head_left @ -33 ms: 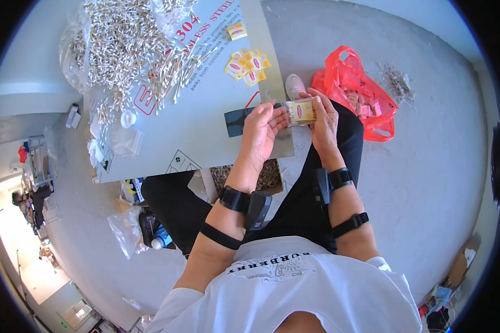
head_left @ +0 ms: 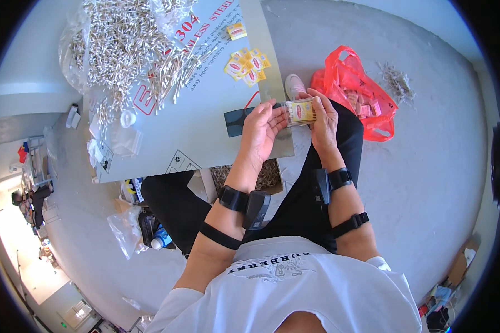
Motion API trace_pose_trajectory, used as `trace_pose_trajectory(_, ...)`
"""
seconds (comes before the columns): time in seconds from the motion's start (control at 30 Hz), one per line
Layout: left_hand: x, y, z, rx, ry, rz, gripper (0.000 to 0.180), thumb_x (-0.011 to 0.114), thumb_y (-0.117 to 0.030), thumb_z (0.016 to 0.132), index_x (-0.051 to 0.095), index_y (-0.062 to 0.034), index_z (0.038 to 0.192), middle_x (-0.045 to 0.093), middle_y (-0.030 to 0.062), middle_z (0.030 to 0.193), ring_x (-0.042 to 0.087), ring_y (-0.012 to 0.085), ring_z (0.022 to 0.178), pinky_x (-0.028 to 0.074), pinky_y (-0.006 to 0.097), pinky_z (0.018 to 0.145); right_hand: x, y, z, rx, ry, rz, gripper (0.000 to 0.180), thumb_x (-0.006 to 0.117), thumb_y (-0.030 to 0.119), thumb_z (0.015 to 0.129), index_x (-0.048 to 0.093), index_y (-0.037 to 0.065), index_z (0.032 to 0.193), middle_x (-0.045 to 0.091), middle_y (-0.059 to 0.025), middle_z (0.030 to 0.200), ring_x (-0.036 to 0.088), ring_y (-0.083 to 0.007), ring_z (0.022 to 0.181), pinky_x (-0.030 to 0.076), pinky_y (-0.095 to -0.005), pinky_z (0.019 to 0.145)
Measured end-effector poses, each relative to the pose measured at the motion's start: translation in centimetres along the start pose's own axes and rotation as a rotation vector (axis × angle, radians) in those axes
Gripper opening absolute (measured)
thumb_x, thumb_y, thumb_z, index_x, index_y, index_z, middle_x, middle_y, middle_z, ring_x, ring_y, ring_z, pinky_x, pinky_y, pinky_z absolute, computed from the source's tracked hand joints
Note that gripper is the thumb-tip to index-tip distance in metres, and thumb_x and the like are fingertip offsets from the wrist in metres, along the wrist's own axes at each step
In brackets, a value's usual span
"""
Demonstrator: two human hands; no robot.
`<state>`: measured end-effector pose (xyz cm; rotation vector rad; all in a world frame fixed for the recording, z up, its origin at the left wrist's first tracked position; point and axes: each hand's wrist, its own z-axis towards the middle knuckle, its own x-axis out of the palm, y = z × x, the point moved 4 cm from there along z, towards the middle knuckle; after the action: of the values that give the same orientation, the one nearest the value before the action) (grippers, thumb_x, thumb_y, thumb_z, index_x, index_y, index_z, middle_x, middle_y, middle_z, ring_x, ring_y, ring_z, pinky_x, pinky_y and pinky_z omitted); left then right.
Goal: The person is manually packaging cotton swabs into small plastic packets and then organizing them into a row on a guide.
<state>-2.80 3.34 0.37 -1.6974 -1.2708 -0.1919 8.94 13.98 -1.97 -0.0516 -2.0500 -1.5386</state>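
Observation:
A small clear plastic packet of cotton swabs (head_left: 302, 111) with a yellow label is between my two hands, above the table's right edge. My right hand (head_left: 325, 126) grips its right end, thumb on top. My left hand (head_left: 259, 129) has its thumb and fingers at the packet's clear left end, with the fingers partly under it. Left of the hands, a dark rectangular piece (head_left: 235, 122) lies on the table. Farther back are a loose pile of yellow labels (head_left: 246, 65) and a small yellow stack (head_left: 236, 31).
A large heap of loose cotton swabs (head_left: 122, 50) covers the far left of the sheet-covered table (head_left: 166, 141). A white ring (head_left: 128, 119) lies nearer. On the floor at right stands a red plastic bag (head_left: 339, 72) holding pink packs. A box (head_left: 278, 178) sits under the table's near edge.

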Motion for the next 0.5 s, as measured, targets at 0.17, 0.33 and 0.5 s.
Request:
trace_pose_trajectory(0.17,-0.4,-0.5,0.4,-0.009,0.039,0.030,0.039,0.051,-0.024,0.099,0.046,0.0033,0.128,0.061,0.0230,0.110,0.063,0.0304,0.102,0.052,0.041,0.089,0.1,-0.2,-0.3,0.038,0.058,-0.038,0.032,0.051,0.022,0.101,0.058,-0.001,0.122,0.066,-0.0106,0.106,0.062,-0.0162,0.100,0.050,-0.0285,0.088)
trace_pose_trajectory(0.33,-0.9,-1.3,-0.3,0.016,-0.056,0.097,0.038,0.051,-0.022,0.099,0.045,0.0039,0.126,0.062,0.0233,0.110,0.064,0.0309,0.100,0.053,0.042,0.088,0.1,-1.4,-0.8,0.064,-0.023,-0.080,0.031,0.054,0.027,0.100,0.064,0.003,0.116,0.061,-0.0010,0.098,0.054,-0.0078,0.089,0.044,-0.0228,0.080)
trace_pose_trajectory(0.5,-0.7,-1.4,-0.5,0.061,-0.090,0.141,0.035,0.051,-0.020,0.099,0.046,0.0047,0.124,0.062,0.0238,0.109,0.066,0.0307,0.098,0.054,0.041,0.085,-0.1,-1.2,-0.2,0.073,-0.013,-0.116,0.035,0.051,0.031,0.101,0.064,0.003,0.116,0.061,-0.0016,0.099,0.055,-0.0084,0.089,0.044,-0.0227,0.080)
